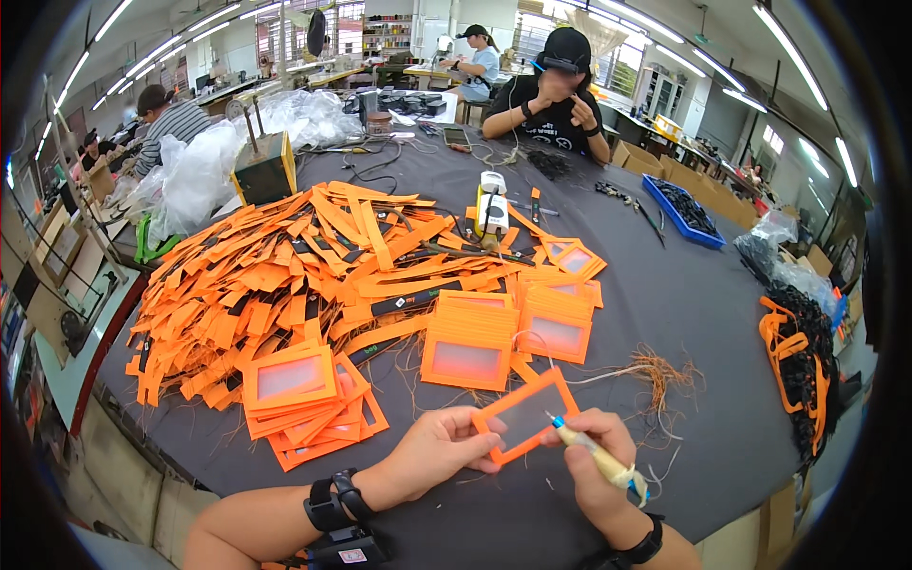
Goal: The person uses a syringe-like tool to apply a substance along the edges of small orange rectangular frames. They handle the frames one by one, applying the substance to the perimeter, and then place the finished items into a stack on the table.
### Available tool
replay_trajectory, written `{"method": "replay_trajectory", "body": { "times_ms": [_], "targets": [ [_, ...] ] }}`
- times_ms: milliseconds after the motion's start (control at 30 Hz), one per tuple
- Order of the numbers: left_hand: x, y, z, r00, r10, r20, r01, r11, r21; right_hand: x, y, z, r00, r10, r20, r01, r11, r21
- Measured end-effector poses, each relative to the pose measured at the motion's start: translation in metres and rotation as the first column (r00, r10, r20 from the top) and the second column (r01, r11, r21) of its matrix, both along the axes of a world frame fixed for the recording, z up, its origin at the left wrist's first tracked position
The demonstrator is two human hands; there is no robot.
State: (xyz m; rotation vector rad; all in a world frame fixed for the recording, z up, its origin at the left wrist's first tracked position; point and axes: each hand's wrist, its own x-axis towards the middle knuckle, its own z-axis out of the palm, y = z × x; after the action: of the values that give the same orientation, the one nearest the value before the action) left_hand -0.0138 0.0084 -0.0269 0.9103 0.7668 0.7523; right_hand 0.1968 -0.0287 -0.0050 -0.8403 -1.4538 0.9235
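Just above the table's near edge, my left hand (432,451) grips an orange-bordered card holder with a clear window (522,416), tilted, by its left side. My right hand (600,465) is closed around a pen-shaped tool (608,463) with a pale yellowish wrapped grip, blue ends and a thin metal tip. That tip points at the window, close to the right border; whether it touches, I cannot tell. Some right-hand fingers are at the holder's lower right edge. Stacks of similar holders lie at the left (290,380) and just beyond my hands (467,342).
A big heap of orange and black straps (275,275) covers the left of the dark-covered table (684,313). Loose orange threads (655,375) lie at the right, with a pale cord. Beyond are a white device (492,209), a blue tray (684,211) and a person seated opposite (546,104).
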Motion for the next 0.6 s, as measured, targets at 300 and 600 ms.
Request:
{"method": "replay_trajectory", "body": {
  "times_ms": [300, 600],
  "targets": [
    [-0.001, 0.006, 0.002, 0.969, 0.187, 0.161, -0.170, 0.979, -0.117, 0.012, 0.013, -0.016, 0.874, -0.043, -0.484, -0.140, 0.932, -0.336],
    [-0.002, 0.004, 0.008, 0.961, 0.236, 0.142, -0.209, 0.961, -0.181, 0.007, 0.016, -0.026, 0.875, 0.057, -0.481, -0.274, 0.877, -0.394]
  ]
}}
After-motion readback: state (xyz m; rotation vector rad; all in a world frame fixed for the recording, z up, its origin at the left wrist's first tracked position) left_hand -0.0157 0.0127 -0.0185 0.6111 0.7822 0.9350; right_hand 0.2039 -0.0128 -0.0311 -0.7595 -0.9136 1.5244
